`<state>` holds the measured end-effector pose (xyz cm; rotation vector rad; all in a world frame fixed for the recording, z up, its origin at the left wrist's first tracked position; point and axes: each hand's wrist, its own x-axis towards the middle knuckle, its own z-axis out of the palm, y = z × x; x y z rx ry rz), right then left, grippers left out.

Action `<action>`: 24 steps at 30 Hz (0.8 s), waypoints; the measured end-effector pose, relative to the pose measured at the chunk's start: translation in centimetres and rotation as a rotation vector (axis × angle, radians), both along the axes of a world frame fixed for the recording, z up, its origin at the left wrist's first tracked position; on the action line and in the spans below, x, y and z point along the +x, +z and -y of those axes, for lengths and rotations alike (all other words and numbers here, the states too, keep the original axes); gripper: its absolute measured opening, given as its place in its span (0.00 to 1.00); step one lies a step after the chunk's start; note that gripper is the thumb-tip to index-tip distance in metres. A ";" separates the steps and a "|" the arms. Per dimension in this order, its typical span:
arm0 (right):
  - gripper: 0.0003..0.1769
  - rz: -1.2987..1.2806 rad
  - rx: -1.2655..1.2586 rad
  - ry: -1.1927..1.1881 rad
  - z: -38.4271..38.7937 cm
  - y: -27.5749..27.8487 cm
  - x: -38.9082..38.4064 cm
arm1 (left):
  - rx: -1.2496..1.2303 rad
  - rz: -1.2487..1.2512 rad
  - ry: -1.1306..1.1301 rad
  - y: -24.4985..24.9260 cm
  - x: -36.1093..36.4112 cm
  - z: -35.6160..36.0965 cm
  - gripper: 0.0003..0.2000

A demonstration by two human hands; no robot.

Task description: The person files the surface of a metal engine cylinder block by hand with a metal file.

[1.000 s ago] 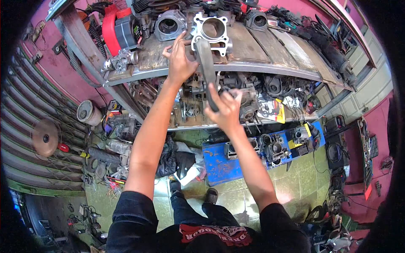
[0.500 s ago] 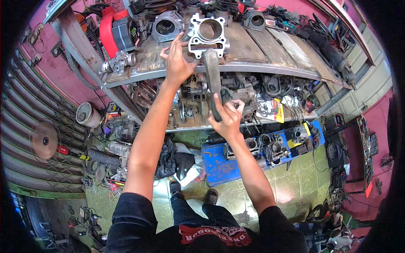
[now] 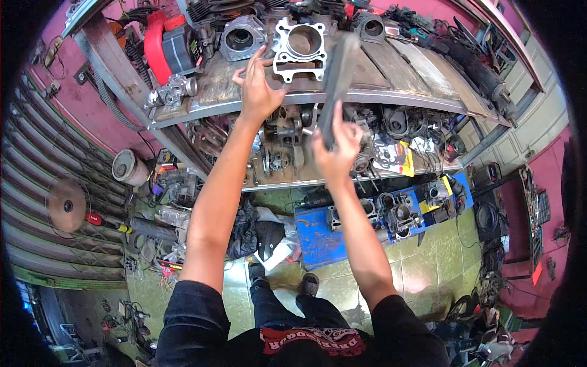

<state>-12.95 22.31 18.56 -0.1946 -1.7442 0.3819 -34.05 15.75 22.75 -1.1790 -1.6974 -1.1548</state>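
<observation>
A silver engine cylinder block [image 3: 299, 68] stands on the upper wooden shelf, its flat gasket face and round bore turned toward me. My left hand [image 3: 260, 88] braces its left side, with the index fingertip high on the edge and the thumb by the lower corner. In my right hand [image 3: 338, 150] is a long flat grey bar [image 3: 337, 76], gripped at its lower end and blurred by motion. It tilts upward just right of the block, apart from the gasket face in this view.
Behind the block stand other engine castings [image 3: 241, 38] and a red and black part [image 3: 165, 46]. A carburetor [image 3: 171, 92] sits at the shelf's left end. The lower shelf is crowded with metal parts. A blue bench [image 3: 318, 241] holds more cylinders, and a fan [image 3: 67, 205] is at left.
My right hand has swung the grey bar up and to the right, off the block's lower face. My left hand stays at the block's left side.
</observation>
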 end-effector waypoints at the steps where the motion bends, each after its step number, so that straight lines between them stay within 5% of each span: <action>1: 0.42 0.049 -0.066 -0.009 -0.5 1.1 -0.6 | 0.002 -0.027 0.004 0.0 -0.1 0.0 0.32; 7: 0.44 0.156 -0.314 0.159 2.2 -2.8 1.7 | 0.023 -0.019 -0.015 -0.1 -0.3 -0.3 0.31; 10: 0.42 0.016 -0.265 0.123 0.3 -0.7 1.6 | 0.015 -0.032 -0.023 0.0 -0.2 -0.2 0.30; 13: 0.38 0.014 -0.514 0.223 -2.5 2.7 -0.5 | 0.024 -0.036 -0.015 0.1 -0.1 -0.2 0.31; 18: 0.38 0.091 -0.586 0.256 -0.7 -2.4 1.1 | 0.010 -0.038 -0.016 -0.1 -0.1 -0.1 0.32; 24: 0.40 0.058 -0.066 -0.046 -1.3 4.9 -0.2 | -0.007 -0.014 -0.020 -0.1 -0.2 -0.1 0.33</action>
